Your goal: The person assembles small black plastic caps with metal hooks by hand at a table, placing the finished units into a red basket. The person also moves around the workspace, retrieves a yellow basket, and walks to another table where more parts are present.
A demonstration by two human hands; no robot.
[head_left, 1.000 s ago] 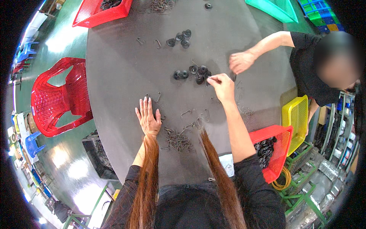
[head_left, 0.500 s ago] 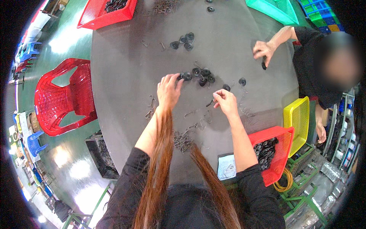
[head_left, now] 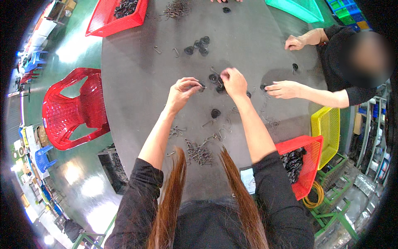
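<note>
Both of my hands are raised over the middle of the round grey table [head_left: 137, 83]. My left hand [head_left: 182, 90] pinches a small black round part with a thin metal hook at its fingertips. My right hand [head_left: 234, 81] is closed on another small piece, right above a cluster of black round parts [head_left: 214, 79]. One black part [head_left: 215, 113] lies alone on the table below my hands. A pile of metal hooks [head_left: 199, 151] lies close to my body.
A co-worker at the right has a hand [head_left: 283, 89] on the table by a black part. Red baskets stand at top left [head_left: 108, 18] and lower right [head_left: 309, 166]; a yellow basket [head_left: 327, 133], a green tray [head_left: 300, 9], a red chair [head_left: 66, 110].
My left hand has lifted off the table and come up to meet my right hand over the black parts. The co-worker's hand moved in toward the table's middle.
</note>
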